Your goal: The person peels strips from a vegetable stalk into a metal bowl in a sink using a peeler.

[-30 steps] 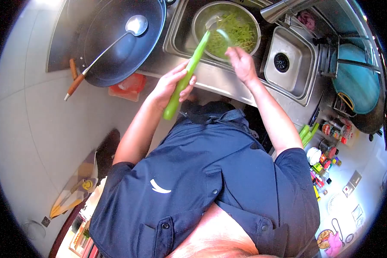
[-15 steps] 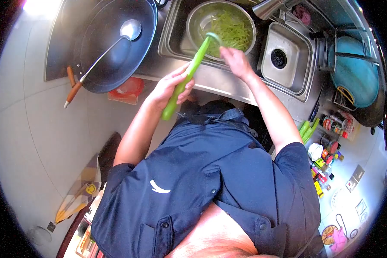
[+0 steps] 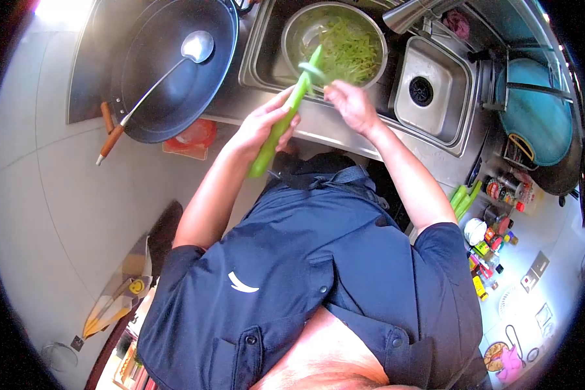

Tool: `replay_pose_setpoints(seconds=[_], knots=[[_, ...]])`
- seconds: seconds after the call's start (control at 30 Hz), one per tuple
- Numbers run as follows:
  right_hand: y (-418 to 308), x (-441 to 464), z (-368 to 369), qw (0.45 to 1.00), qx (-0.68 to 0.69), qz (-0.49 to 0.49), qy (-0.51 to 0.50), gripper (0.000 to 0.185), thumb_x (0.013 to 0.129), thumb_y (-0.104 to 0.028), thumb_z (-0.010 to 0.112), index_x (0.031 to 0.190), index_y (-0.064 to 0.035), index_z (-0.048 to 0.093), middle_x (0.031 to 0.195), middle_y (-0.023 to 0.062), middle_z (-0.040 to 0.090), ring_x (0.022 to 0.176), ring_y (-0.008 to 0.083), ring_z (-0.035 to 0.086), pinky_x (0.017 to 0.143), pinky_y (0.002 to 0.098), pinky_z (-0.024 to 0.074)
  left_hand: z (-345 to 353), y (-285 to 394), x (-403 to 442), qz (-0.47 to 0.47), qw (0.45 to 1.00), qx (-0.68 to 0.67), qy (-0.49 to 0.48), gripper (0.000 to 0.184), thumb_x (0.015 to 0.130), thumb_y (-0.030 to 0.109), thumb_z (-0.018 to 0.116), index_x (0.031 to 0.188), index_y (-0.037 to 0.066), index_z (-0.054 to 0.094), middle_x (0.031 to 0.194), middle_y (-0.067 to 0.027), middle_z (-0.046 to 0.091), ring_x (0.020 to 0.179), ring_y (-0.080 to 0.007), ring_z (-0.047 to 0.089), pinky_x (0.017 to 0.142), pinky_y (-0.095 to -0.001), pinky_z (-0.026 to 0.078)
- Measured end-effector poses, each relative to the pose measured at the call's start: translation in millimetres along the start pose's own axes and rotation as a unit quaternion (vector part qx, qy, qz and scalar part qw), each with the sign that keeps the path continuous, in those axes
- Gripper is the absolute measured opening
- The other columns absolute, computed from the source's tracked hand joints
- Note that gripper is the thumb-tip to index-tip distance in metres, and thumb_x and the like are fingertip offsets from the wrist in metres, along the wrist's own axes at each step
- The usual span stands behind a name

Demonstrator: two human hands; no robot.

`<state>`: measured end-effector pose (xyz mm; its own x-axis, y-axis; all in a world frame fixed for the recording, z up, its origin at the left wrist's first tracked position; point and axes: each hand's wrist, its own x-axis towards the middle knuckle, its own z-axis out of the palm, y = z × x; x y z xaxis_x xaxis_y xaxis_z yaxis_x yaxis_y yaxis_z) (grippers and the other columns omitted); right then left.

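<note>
My left hand [image 3: 264, 127] is wrapped round a long green stalk [image 3: 281, 125], which slants up with its tip over the rim of a metal bowl. In my right hand [image 3: 351, 106] is the handle end of a peeler [image 3: 314, 71]; its pale head, blurred, lies across the upper part of the stalk. The round metal bowl [image 3: 298, 40] sits in the larger sink basin [image 3: 253, 64] and holds a heap of thin green peelings [image 3: 351, 52]. My right fingers are just outside the bowl's near rim.
A dark wok [image 3: 169, 97] with a metal ladle [image 3: 197, 47] stands at the left. Right of the bowl is a small sink basin [image 3: 433, 114]. More green stalks [image 3: 465, 199] lie at the right, beside bottles [image 3: 484, 250] and jars. A blue-green round board [image 3: 536, 120] stands in a rack.
The peeler has moved from beyond the stalk's tip onto the stalk and down along it, as my right hand came left and nearer. My left hand keeps its hold.
</note>
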<state>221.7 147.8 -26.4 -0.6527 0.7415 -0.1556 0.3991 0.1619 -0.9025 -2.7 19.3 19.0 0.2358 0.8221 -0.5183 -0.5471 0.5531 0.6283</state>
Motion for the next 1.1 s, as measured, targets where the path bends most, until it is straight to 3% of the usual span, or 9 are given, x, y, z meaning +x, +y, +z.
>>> replay_pose_setpoints(seconds=[0.13, 0.3, 0.33, 0.43, 0.57, 0.6, 0.87, 0.97, 1.1], knots=[[10, 0, 3, 0.999, -0.016, -0.021, -0.023, 0.052, 0.101, -0.056, 0.056, 0.098, -0.0061, 0.071, 0.088, 0.0124, 0.072, 0.082, 0.0246, 0.068, 0.076, 0.0398, 0.0517, 1, 3, 0, 0.003, 1.0, 0.026, -0.013, 0.061, 0.106, 0.028, 0.051, 0.162, 0.018, 0.027, 0.089, -0.0052, 0.053, 0.053, -0.0105, 0.047, 0.045, -0.0238, 0.042], [45, 42, -33, 0.97, -0.03, 0.236, 0.053, 0.065, 0.102, -0.062, 0.047, 0.102, -0.0016, 0.072, 0.091, 0.0173, 0.072, 0.089, 0.027, 0.069, 0.082, 0.0393, 0.0519, -5, -3, -4, -0.017, 0.999, 0.036, -0.011, 0.061, 0.106, 0.027, 0.051, 0.162, 0.017, 0.028, 0.089, -0.004, 0.053, 0.053, -0.0102, 0.047, 0.046, -0.0234, 0.042], [52, 43, -37, 0.98, -0.062, 0.168, 0.089, 0.063, 0.103, -0.059, 0.046, 0.105, -0.0017, 0.072, 0.096, 0.0181, 0.073, 0.092, 0.0298, 0.07, 0.083, 0.0397, 0.0519, -5, -3, -5, -0.014, 0.999, 0.043, -0.011, 0.061, 0.106, 0.026, 0.051, 0.162, 0.017, 0.028, 0.088, -0.0036, 0.053, 0.054, -0.01, 0.048, 0.046, -0.0231, 0.042], [46, 39, -40, 0.979, -0.059, 0.175, 0.086, 0.062, 0.103, -0.058, 0.047, 0.107, -0.0018, 0.072, 0.099, 0.0191, 0.074, 0.094, 0.032, 0.07, 0.085, 0.0395, 0.0517, -2, 0, -6, -0.014, 0.998, 0.053, 0.013, 0.06, 0.106, 0.025, 0.051, 0.161, 0.019, 0.03, 0.089, -0.0026, 0.054, 0.054, -0.0094, 0.048, 0.046, -0.0229, 0.043], [38, 20, -19, 0.99, 0.01, 0.127, 0.065, 0.059, 0.1, -0.058, 0.054, 0.109, -0.002, 0.072, 0.101, 0.0188, 0.074, 0.096, 0.0263, 0.07, 0.086, 0.0373, 0.0513, 1, -1, 1, -0.011, 0.997, 0.074, 0.035, 0.058, 0.106, 0.025, 0.051, 0.16, 0.02, 0.033, 0.089, -0.0018, 0.056, 0.055, -0.0084, 0.049, 0.047, -0.0222, 0.044], [15, 13, -10, 0.989, 0.006, 0.068, 0.13, 0.06, 0.097, -0.058, 0.06, 0.112, -0.0016, 0.072, 0.1, 0.0167, 0.075, 0.094, 0.0222, 0.069, 0.087, 0.0347, 0.051, 3, 0, 2, -0.004, 0.994, 0.098, 0.041, 0.057, 0.106, 0.024, 0.052, 0.16, 0.02, 0.034, 0.089, -0.0015, 0.057, 0.057, -0.0078, 0.05, 0.048, -0.0219, 0.044], [9, 21, 11, 0.947, 0.236, 0.157, 0.15, 0.036, 0.093, -0.037, 0.074, 0.107, -0.0039, 0.074, 0.098, 0.0059, 0.074, 0.091, 0.0128, 0.065, 0.085, 0.0316, 0.0498, -1, -11, 11, 0.024, 0.972, 0.234, 0.024, 0.059, 0.105, 0.022, 0.055, 0.161, 0.022, 0.033, 0.089, 0.0002, 0.058, 0.06, -0.0065, 0.051, 0.05, -0.021, 0.045], [16, 27, 1, 0.943, 0.208, 0.197, 0.171, 0.032, 0.093, -0.035, 0.074, 0.108, -0.0066, 0.074, 0.095, 0.0069, 0.074, 0.088, 0.0135, 0.066, 0.084, 0.0319, 0.0506, -4, -13, 10, 0.029, 0.964, 0.263, 0.039, 0.059, 0.105, 0.023, 0.054, 0.161, 0.023, 0.034, 0.088, 0.0014, 0.057, 0.06, -0.006, 0.05, 0.052, -0.0205, 0.045], [46, 36, -19, 0.961, 0.033, 0.115, 0.248, 0.037, 0.093, -0.038, 0.073, 0.113, -0.0062, 0.073, 0.096, 0.0116, 0.075, 0.09, 0.0207, 0.071, 0.083, 0.0348, 0.0527, -3, -14, 7, 0.036, 0.939, 0.329, 0.09, 0.057, 0.105, 0.027, 0.053, 0.16, 0.022, 0.037, 0.088, 0.003, 0.057, 0.062, -0.0056, 0.049, 0.055, -0.0212, 0.044]])
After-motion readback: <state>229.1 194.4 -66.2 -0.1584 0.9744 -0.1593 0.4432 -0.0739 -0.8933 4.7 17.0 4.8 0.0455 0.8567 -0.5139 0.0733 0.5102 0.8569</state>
